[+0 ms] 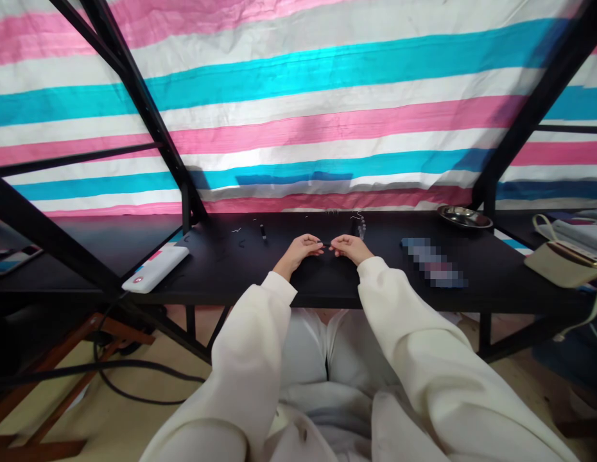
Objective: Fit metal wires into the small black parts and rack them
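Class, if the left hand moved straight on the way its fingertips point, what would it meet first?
Likely the right hand, directly opposite, with the small dark piece between the two; exact depth is hard to judge.

Small dark piece [327, 244], thin and short, partly hidden; exact shape too small to tell. One end pinched in left hand [303, 249], other in right hand [350, 247]. Roughly level, side to side, bridging narrow gap between hands, over black table [327, 281].
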`<state>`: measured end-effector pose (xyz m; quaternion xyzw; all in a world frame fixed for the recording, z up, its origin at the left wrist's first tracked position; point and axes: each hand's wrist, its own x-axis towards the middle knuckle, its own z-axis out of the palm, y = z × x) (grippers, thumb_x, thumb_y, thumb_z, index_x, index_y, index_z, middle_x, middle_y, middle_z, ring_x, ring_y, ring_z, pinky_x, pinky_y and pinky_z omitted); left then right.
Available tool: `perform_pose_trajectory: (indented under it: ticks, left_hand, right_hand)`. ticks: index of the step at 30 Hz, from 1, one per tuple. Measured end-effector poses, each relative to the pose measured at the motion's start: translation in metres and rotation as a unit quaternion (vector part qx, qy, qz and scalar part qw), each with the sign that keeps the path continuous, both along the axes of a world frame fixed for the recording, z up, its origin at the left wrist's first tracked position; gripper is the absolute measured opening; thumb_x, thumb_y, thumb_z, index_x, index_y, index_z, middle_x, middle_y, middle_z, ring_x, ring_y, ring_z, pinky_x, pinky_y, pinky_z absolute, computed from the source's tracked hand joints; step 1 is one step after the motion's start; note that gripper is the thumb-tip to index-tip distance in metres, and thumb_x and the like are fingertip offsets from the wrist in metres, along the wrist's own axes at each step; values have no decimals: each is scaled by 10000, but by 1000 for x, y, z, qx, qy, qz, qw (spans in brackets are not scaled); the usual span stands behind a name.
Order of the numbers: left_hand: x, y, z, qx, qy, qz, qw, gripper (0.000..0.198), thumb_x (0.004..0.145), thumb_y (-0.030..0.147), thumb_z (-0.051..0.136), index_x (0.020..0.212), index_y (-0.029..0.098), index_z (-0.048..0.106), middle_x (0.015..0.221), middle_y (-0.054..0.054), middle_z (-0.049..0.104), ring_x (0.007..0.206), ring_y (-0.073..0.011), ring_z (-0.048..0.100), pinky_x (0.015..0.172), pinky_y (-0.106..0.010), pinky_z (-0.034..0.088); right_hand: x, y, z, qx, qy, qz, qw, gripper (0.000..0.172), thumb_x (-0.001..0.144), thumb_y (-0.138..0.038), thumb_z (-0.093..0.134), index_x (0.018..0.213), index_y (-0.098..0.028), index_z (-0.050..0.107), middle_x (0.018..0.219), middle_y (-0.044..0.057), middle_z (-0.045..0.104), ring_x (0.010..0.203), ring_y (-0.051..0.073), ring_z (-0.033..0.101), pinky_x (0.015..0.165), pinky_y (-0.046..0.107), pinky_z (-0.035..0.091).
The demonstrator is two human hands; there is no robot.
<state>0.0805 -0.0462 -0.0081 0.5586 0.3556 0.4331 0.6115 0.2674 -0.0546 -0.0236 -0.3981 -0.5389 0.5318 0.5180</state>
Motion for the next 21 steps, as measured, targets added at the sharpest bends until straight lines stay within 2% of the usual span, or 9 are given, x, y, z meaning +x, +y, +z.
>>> perform_pose_trajectory:
  ticks: [4, 9, 21]
  left_hand:
    - [0, 1, 0, 11, 10, 24, 1000, 343, 559, 251, 766, 797, 113, 560, 645, -20, 635, 591, -114, 622, 638, -256, 479]
    - [0, 4, -3, 12, 15, 41, 999, 359, 546, 275, 770, 791, 110, 566, 727, -57, 660, 580, -107, 610, 574, -230, 464]
    - [0, 6, -3, 18, 16, 60, 998, 336, 561, 263, 757, 794, 111, 569, 755, -73, 665, 559, -103, 598, 540, -222, 454]
  right_hand:
    - [-1, -1, 0, 15, -6, -10, 1000, 365, 529, -430, 756, 717, -154, 608, 669, 30, 663, 507, 81, 543, 549, 245, 472]
    - [-2, -1, 0, 26, -23, -24, 999, 364, 531, -437, 750, 717, -157, 611, 671, 31, 664, 508, 85, 546, 553, 250, 477]
    - [-2, 3, -2, 46, -32, -38, 998, 382, 525, -459, 741, 723, -160, 609, 673, 34, 668, 500, 89, 546, 557, 263, 485]
